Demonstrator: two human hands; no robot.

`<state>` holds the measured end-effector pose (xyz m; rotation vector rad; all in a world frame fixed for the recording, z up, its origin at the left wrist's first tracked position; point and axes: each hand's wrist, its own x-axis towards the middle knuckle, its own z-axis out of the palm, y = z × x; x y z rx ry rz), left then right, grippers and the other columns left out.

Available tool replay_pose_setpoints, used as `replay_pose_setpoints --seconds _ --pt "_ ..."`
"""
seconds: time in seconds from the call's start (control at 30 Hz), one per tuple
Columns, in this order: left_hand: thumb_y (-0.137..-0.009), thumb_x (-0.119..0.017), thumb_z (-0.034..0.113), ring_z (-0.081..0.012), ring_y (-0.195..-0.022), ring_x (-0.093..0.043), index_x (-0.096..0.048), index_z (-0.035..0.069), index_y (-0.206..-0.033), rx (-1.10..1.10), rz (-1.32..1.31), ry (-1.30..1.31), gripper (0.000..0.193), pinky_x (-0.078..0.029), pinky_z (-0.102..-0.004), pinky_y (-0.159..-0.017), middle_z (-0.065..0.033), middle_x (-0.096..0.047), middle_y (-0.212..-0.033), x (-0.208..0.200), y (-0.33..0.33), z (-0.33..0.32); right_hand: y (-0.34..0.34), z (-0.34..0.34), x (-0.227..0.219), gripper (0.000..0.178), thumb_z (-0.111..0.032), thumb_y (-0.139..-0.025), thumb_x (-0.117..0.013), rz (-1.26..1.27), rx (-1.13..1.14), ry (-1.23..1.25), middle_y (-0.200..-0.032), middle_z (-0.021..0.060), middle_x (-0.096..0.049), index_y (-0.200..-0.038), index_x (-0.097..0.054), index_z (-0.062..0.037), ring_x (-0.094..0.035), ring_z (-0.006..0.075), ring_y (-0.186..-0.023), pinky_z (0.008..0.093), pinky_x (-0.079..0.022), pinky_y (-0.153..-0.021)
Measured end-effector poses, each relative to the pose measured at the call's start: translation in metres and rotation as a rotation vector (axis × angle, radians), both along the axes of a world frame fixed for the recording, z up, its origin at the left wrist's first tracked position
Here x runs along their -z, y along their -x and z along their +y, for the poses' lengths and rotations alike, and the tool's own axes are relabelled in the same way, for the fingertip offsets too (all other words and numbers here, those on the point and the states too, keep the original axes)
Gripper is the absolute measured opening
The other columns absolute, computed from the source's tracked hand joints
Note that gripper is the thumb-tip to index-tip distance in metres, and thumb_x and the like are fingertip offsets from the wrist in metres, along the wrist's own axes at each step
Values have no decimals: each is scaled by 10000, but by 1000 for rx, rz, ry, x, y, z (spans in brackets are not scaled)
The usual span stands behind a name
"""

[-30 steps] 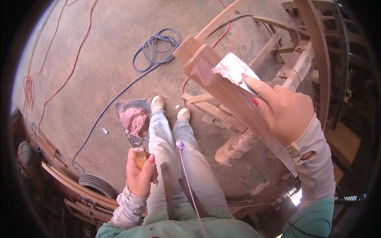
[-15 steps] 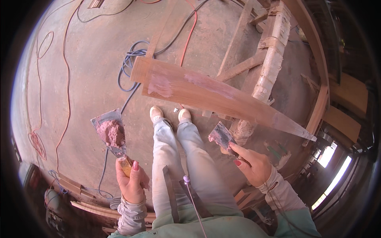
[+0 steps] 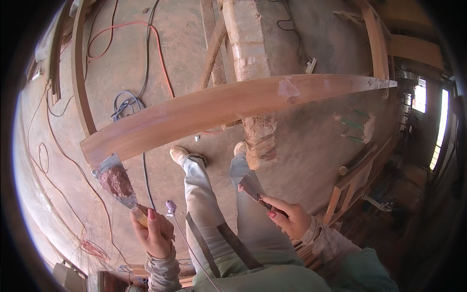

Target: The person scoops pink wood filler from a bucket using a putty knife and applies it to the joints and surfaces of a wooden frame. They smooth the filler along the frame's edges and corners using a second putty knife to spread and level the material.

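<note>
My left hand (image 3: 153,233) is closed round the yellowish handle of a broad putty knife (image 3: 110,163). A thick lump of pinkish filler (image 3: 116,183) covers much of its blade. That blade overlaps the left end of a long tapering wooden piece (image 3: 194,109) in the picture; whether they touch I cannot tell. On the right, my right hand (image 3: 290,217) grips a second putty knife (image 3: 251,187), smeared with filler at its edge and held apart from the wood. A pale pink patch (image 3: 289,87) marks the wood's face, and its narrow tip looks whitish.
A wrapped, filler-crusted support (image 3: 249,48) passes beneath the wooden piece. Blue hose (image 3: 127,104) and an orange cable (image 3: 163,63) lie on the floor beyond. Timber frames (image 3: 340,194) stand at the right, and an upright board (image 3: 80,73) rises at the left.
My view has shifted, and the wooden piece now lies more level across it. My feet are wider apart. Both knives remain in my hands; the right blade has turned more edge-on. The long pink smears no longer show.
</note>
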<state>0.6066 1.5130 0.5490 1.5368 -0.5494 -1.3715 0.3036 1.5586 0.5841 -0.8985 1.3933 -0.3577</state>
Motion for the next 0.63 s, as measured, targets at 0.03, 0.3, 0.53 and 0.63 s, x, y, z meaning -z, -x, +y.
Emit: replay_pose_setpoints --seconds 0.03,0.3,0.53,0.63 --pt "-983 -479 155 -62 -348 -290 -437 35 -1032 3 -11 9 136 -248 -228 -312 1 -386 -530 -6 -1 -1 -2 5 -2 415 -141 -968 -517 -20 30 -8 -808 35 -590 -1373 -458 -74 -503 77 -668 217 -443 -664" --pt "-980 -483 144 -82 -344 -324 -438 35 -1044 122 -119 -21 134 -271 -242 -328 -4 -406 -499 11 110 31 105 67 50 417 -149 -970 -513 -117 185 -62 -719 14 -549 -1372 -454 -53 -482 68 -562 235 -427 -536" --pt "-970 -521 178 -95 -374 -381 -424 49 -995 227 -9 -121 164 -298 -232 -361 -6 -431 -529 54 262 77 257 145 101 419 -179 -977 -491 33 327 43 -700 4 -547 -1373 -452 -49 -473 61 -539 229 -413 -501" --pt "-969 -527 190 -96 -390 -365 -429 111 -1041 448 -77 -132 146 -306 -256 -370 8 -425 -578 39 323 94 323 175 119 439 -162 -967 -508 -17 459 -55 -702 -1 -546 -1392 -440 -76 -482 71 -555 222 -413 -515"
